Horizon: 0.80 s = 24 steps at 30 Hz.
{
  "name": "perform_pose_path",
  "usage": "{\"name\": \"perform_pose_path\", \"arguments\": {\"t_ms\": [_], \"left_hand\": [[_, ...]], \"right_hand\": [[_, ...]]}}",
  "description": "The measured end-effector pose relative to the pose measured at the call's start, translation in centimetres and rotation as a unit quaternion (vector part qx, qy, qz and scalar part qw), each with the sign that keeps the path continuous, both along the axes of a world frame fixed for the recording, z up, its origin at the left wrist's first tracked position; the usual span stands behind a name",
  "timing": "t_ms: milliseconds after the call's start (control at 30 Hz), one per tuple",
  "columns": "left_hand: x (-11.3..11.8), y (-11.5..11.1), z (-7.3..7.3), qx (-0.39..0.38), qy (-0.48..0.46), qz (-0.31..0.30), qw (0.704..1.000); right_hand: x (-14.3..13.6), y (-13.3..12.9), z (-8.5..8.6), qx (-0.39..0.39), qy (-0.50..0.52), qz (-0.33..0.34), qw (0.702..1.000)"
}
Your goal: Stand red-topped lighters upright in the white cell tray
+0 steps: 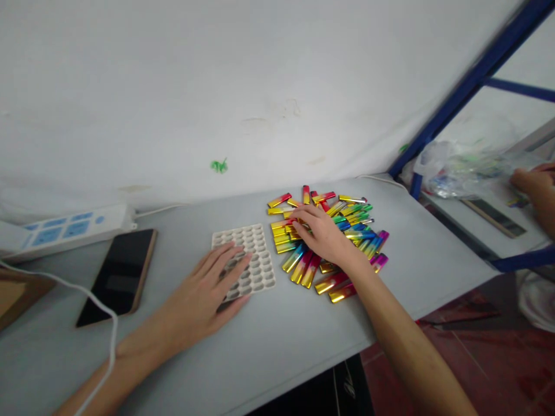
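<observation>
My grey desk [277,346] stands against a stained white wall [217,86]; blue shelf frame [468,81] at right, red tiled floor [498,358] below.

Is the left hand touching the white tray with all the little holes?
Touching. The head view shows the left hand lying flat across the white plastic tray, covering its near corner.
</observation>
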<state>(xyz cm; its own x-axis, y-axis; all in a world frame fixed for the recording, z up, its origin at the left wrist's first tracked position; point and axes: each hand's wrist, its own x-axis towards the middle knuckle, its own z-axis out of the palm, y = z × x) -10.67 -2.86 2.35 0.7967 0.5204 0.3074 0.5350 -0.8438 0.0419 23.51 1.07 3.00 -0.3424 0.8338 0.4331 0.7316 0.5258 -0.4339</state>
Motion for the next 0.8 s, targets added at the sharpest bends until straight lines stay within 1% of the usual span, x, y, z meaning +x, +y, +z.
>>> {"name": "perform_pose_path", "arguments": {"t_ms": [333, 567, 800], "left_hand": [[-0.08, -0.61, 0.34, -0.016, 0.003, -0.003, 1.0], [-0.15, -0.72, 0.62, -0.023, 0.004, -0.008, 1.0], [-0.17, -0.33, 0.37, -0.035, -0.018, -0.003, 0.999]], "right_hand": [[-0.08, -0.41, 0.03, -0.003, 0.0, -0.016, 1.0], [-0.4, -0.64, 0.36, -0.004, -0.002, -0.01, 1.0], [-0.61, -0.75, 0.49, -0.007, 0.0, -0.013, 1.0]]}}
